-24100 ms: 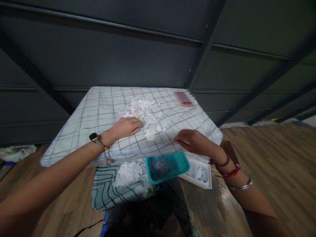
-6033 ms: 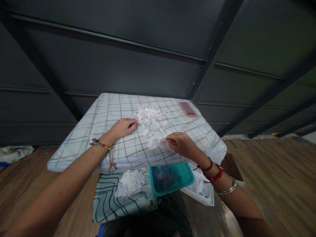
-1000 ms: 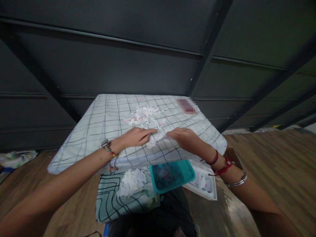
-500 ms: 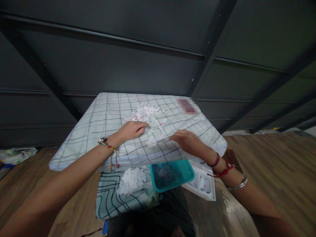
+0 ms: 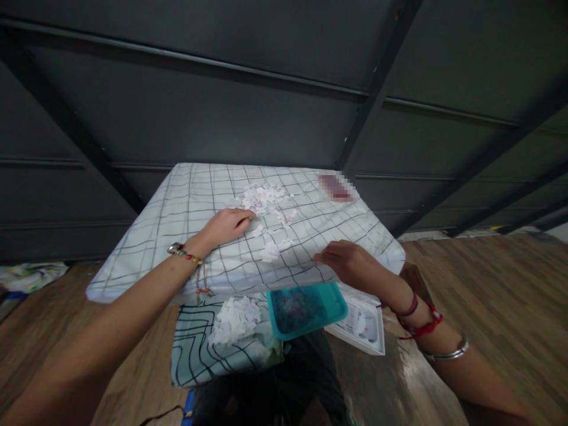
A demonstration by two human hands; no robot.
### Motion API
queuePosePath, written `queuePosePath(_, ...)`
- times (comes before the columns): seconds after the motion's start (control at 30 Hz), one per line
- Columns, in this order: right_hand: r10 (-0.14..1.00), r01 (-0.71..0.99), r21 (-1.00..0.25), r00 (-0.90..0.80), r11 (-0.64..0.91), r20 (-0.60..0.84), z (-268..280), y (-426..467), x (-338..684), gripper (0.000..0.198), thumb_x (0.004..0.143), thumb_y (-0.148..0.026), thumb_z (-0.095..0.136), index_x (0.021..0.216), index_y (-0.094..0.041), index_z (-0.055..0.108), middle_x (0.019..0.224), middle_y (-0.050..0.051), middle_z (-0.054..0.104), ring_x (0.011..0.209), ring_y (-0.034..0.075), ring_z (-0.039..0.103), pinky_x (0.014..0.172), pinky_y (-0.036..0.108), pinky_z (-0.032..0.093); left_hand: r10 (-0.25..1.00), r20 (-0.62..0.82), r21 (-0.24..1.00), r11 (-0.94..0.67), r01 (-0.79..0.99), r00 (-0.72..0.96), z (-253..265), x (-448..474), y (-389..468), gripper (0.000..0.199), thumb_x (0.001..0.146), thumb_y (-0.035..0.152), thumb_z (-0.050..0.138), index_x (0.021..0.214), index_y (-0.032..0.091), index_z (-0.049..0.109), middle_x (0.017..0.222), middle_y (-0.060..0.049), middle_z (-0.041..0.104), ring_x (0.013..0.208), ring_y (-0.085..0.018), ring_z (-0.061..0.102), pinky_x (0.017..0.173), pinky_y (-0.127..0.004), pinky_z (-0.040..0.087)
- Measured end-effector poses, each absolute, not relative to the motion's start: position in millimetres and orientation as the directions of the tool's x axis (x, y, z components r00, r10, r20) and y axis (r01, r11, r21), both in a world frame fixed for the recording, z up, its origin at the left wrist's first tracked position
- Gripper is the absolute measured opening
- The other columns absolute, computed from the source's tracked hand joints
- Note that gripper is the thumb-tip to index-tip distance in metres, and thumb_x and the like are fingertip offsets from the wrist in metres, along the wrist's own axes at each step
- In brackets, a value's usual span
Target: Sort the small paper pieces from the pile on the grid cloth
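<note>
My left hand (image 5: 229, 226) rests at the near left edge of a heap of white paper scraps (image 5: 264, 198) on a checked cloth (image 5: 177, 225). Its fingers are curled together with the tips over the scraps; what they pinch, if anything, is hidden. A smaller cluster of scraps (image 5: 270, 252) lies between both hands. My right hand (image 5: 348, 260) hovers by the cloth's near edge, fingertips pressed together, any held piece too small to make out. Below it sits a teal plastic tray (image 5: 335, 302) with dark, mottled contents.
Another pile of scraps (image 5: 237, 319) lies on a teal patterned cloth (image 5: 190, 361) near my lap. An open white box (image 5: 375, 337) with white pieces inside stands right of the tray. A blurred reddish item (image 5: 336, 187) lies at the back right. A dark panelled wall (image 5: 231, 118) rises behind.
My right hand has moved right and slightly nearer, away from the small scrap cluster. My left hand has shifted a little left and back along the heap's edge.
</note>
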State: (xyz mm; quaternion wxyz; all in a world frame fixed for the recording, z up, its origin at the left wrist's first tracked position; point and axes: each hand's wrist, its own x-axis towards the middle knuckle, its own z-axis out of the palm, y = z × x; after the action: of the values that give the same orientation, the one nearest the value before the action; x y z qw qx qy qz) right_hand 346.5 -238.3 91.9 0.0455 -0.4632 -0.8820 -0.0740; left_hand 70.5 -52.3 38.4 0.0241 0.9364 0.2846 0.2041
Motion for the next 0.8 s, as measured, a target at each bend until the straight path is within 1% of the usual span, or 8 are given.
queuePosePath(0.13,0.828,0.851,0.101,-0.525,0.516,0.196,94,-227,345,0.028,0.082,-0.007,0.044,0.1,-0.017,0.062,0.078,0.004,0.059,0.072,0.013,0.051,0.067,0.026,0.039,0.574,0.383,0.165,-0.814,0.557,0.724,38,68,-52,0.033,0.086,0.023,0.032,0.103,0.017,0.059,0.099,-0.004,0.064,0.085,-0.017,0.061,0.08,-0.028,0.046)
queuePosePath(0.23,0.807,0.82,0.058,-0.571,0.569,0.149,92,-225,343,0.026,0.083,-0.009,0.044,0.097,-0.019,0.063,0.076,0.003,0.059,0.071,0.012,0.051,0.067,0.024,0.039,0.602,0.394,0.149,-0.788,0.598,0.695,37,67,-51,0.032,0.087,0.023,0.031,0.104,0.017,0.058,0.098,-0.004,0.065,0.084,-0.017,0.061,0.077,-0.028,0.046)
queuePosePath(0.33,0.779,0.787,0.018,-0.614,0.617,0.124,89,-229,344,0.025,0.085,-0.011,0.043,0.099,-0.02,0.062,0.075,0.002,0.059,0.072,0.012,0.052,0.066,0.024,0.04,0.61,0.394,0.115,-0.775,0.621,0.687,36,66,-51,0.032,0.087,0.023,0.032,0.104,0.017,0.058,0.099,-0.004,0.064,0.084,-0.017,0.061,0.078,-0.029,0.046)
queuePosePath(0.47,0.767,0.772,0.013,-0.634,0.636,0.1,94,-235,346,0.026,0.086,-0.011,0.043,0.102,-0.021,0.061,0.077,0.002,0.06,0.074,0.012,0.053,0.067,0.024,0.041,0.582,0.329,0.082,-0.802,0.592,0.744,38,60,-55,0.031,0.088,0.025,0.033,0.107,0.017,0.057,0.103,-0.004,0.062,0.091,-0.017,0.059,0.084,-0.029,0.045)
queuePosePath(0.6,0.75,0.755,0.057,-0.656,0.654,0.08,94,-240,346,0.027,0.085,-0.01,0.043,0.103,-0.02,0.06,0.08,0.003,0.061,0.077,0.014,0.054,0.069,0.026,0.042,0.542,0.29,0.053,-0.832,0.552,0.789,40,47,-60,0.032,0.089,0.028,0.033,0.11,0.018,0.055,0.107,-0.005,0.06,0.099,-0.018,0.055,0.089,-0.031,0.042)
queuePosePath(0.7,0.747,0.751,0.105,-0.66,0.652,0.083,83,-246,345,0.026,0.085,-0.009,0.042,0.1,-0.018,0.061,0.08,0.005,0.061,0.076,0.015,0.054,0.069,0.028,0.042,0.501,0.288,0.059,-0.86,0.507,0.816,40,37,-61,0.032,0.089,0.027,0.035,0.111,0.018,0.055,0.107,-0.007,0.058,0.099,-0.018,0.053,0.091,-0.031,0.041)
queuePosePath(0.8,0.739,0.743,0.124,-0.668,0.658,0.087,74,-254,344,0.024,0.086,-0.011,0.042,0.097,-0.017,0.061,0.079,0.006,0.06,0.074,0.015,0.054,0.068,0.029,0.042,0.463,0.283,0.079,-0.884,0.461,0.84,38,32,-60,0.034,0.088,0.031,0.041,0.117,0.019,0.052,0.117,-0.009,0.051,0.108,-0.021,0.048,0.095,-0.035,0.037)
